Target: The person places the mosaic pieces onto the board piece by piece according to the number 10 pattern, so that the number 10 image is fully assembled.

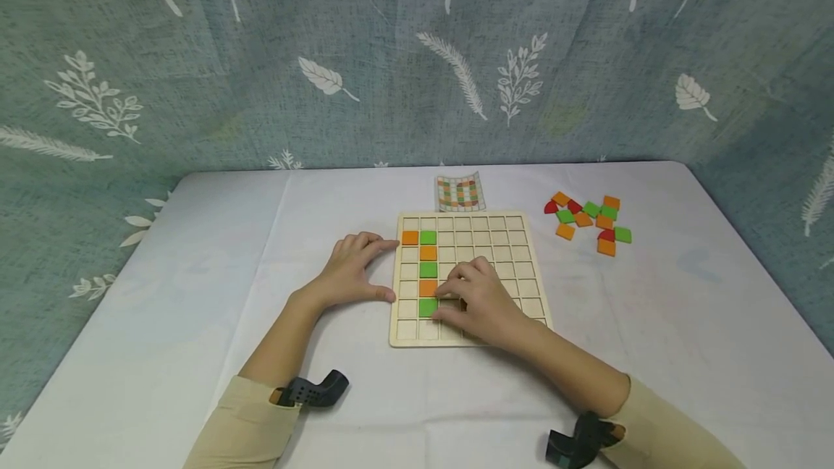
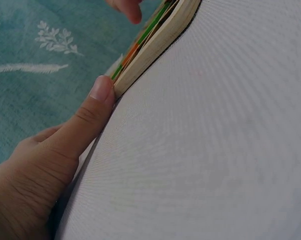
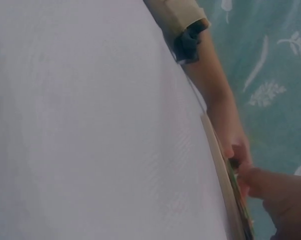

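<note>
A square wooden grid board (image 1: 482, 270) lies on the table, with several orange and green square tiles set in its left cells. My left hand (image 1: 355, 273) spreads thumb and index finger against the board's left edge; the thumb (image 2: 101, 92) touches the rim in the left wrist view. Over the board, my right hand (image 1: 478, 302) has its thumb and index fingertips apart, at the right side of the lowest green tile (image 1: 427, 307). That tile lies in its cell, just below an orange tile (image 1: 427, 287). Both hands show small in the right wrist view.
Behind the board lies a printed pattern card (image 1: 460, 192) with a coloured grid. Loose orange, green and red pieces, among them an orange tile (image 1: 565, 231), are scattered at the right on the white tablecloth (image 1: 651, 310). A leaf-patterned curtain (image 1: 391, 93) hangs behind the table.
</note>
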`<state>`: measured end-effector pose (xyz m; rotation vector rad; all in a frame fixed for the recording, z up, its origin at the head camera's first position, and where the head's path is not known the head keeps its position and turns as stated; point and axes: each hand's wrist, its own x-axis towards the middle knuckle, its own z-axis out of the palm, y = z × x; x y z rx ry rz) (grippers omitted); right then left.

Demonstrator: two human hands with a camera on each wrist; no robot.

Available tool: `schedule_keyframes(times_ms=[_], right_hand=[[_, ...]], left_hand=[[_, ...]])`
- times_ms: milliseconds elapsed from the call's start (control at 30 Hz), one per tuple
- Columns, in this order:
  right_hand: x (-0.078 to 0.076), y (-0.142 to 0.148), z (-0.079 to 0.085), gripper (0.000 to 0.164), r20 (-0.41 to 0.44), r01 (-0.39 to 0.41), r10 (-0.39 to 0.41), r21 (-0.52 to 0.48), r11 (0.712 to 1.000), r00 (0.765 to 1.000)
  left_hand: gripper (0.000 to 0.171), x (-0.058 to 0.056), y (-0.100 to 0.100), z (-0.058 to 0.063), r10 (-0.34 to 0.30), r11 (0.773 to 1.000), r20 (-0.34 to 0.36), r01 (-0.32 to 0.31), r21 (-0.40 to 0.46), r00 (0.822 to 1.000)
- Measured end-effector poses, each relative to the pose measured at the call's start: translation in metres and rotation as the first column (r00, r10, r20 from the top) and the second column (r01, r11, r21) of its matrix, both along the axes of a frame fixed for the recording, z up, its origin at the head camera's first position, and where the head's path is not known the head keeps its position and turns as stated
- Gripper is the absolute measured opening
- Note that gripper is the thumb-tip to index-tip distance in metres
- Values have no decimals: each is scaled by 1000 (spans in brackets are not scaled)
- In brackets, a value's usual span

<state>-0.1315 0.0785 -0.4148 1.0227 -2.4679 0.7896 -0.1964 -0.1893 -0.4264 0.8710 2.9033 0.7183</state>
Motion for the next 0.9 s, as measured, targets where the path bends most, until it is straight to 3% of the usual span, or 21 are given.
schedule_keyframes(times_ms=[267, 567, 900], right_hand=[[-7, 18, 10, 28, 86, 93, -92, -1, 996, 992], [-22, 52, 16, 30, 37, 200, -197, -90, 976, 980], [-42, 88, 15, 31, 43, 290, -287, -198, 936, 957]], left_hand=[[97, 0, 0, 0, -2, 1000, 12, 2, 3, 1000], [98, 1, 1, 0, 1, 1000, 25, -2, 13, 1000], [97, -1, 1, 1, -1, 1000, 22, 1, 2, 1000]])
